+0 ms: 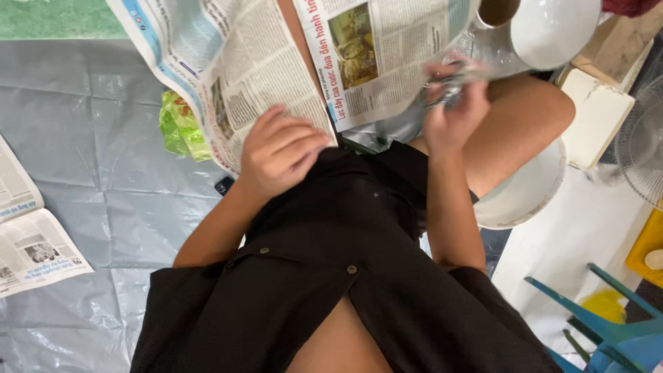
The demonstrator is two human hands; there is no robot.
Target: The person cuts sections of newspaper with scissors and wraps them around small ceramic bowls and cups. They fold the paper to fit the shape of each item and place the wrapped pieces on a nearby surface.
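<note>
My left hand (280,150) rests on the lower edge of a spread newspaper sheet (242,76) with its fingers curled onto the paper. My right hand (452,110) is closed on a crumpled piece of clear plastic wrap (449,86), blurred by motion, beside a second newspaper sheet (373,48). Both sheets lie across my lap, above my black shirt.
A grey plastic sheet (90,166) covers the floor, with more newspaper (31,242) at the left and a green bag (181,128) under the paper. White bowls (552,27) (528,197) sit at the right, with a fan (642,145) and a blue chair (615,324).
</note>
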